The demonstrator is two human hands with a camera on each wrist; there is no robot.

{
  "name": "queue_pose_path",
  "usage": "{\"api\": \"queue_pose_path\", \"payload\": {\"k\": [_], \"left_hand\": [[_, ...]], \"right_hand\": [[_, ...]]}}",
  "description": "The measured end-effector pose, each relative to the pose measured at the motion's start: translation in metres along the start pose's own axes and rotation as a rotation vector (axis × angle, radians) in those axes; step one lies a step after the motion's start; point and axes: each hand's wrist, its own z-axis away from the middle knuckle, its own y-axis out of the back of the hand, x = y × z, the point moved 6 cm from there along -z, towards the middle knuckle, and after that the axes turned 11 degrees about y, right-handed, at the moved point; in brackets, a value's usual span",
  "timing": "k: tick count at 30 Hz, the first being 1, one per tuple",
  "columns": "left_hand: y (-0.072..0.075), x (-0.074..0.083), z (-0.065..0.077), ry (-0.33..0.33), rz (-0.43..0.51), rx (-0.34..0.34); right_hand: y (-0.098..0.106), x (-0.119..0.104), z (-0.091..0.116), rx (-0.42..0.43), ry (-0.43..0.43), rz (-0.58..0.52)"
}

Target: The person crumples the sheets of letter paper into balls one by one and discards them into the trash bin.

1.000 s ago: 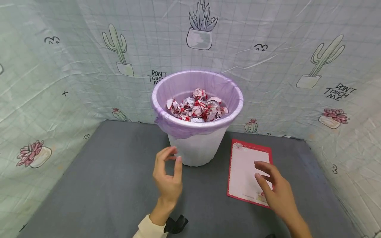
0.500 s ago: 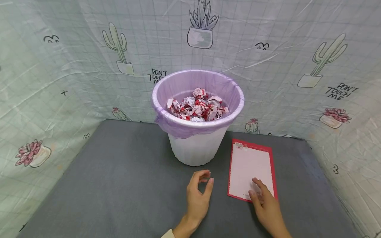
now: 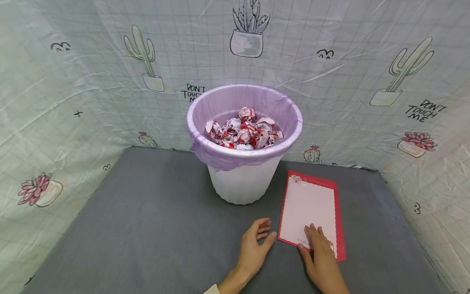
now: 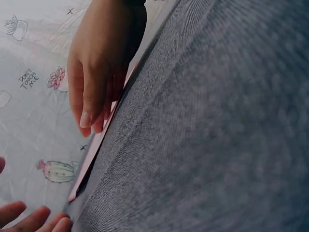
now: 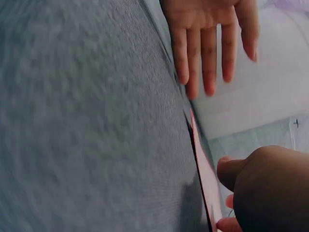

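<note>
Clearly, with left hand (image 3: 252, 252) and right hand (image 3: 320, 258) relaxed and empty, the right is nearer, over the near end of the red-bordered paper (image 3: 308, 208) stretching lengthwise away.

Back wall: a wrinkly pale cloth (image 3: 293, 24) is hanging straight ahead, with faint grid lines running across it
Prints: green potted cacti (image 3: 142, 51), a grey spiky plant (image 3: 247, 43) and pinkish-red succulents (image 3: 34, 188) are dotting the fabric, while "DON'T TOUCH ME" lettering (image 3: 426, 110) is showing on the right, lol
Sides: more of the same stuff is closing in, left cloth (image 3: 40, 139) and right cloth (image 3: 446, 175) both sloping outward toward the camera
Table: a dark grey table (image 3: 139, 228) is filling the lower part, its surface showing a fine ribbed weave in the wrist views
Light: it's looking pretty soft, going greenish on the left, with creases catching pale streaks
</note>
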Motion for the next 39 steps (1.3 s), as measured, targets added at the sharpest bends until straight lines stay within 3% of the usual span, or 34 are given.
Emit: {"api": "queue_pose_path", "payload": {"k": [5, 13, 18, 27, 33, 36, 39], "left_hand": [[-0.002, -0.001, 0.001, 0.010, -0.014, -0.015], [-0.002, -0.001, 0.000, 0.010, -0.007, -0.012], [-0.001, 0.001, 0.000, -0.009, 0.030, -0.007], [0.006, 0.006, 0.001, -0.104, 0.020, 0.118], [0.009, 0.015, 0.004, -0.175, -0.048, 0.187], [0.009, 0.030, 0.008, -0.254, -0.061, 0.195], [0.011, 0.049, 0.013, -0.390, -0.086, 0.194]], "right_hand": [[0.002, -0.012, 0.001, 0.017, 0.040, 0.035], [-0.004, -0.020, 0.001, -0.135, -0.042, 0.067], [-0.003, -0.024, 0.000, -0.166, -0.057, 0.072], [-0.010, -0.035, 0.002, -0.221, -0.065, 0.089], [-0.011, -0.045, 0.004, -0.179, -0.014, 0.092], [-0.009, -0.045, 0.005, -0.140, 0.007, 0.061], [-0.003, -0.042, 0.005, -0.071, 0.033, 0.009]]}}
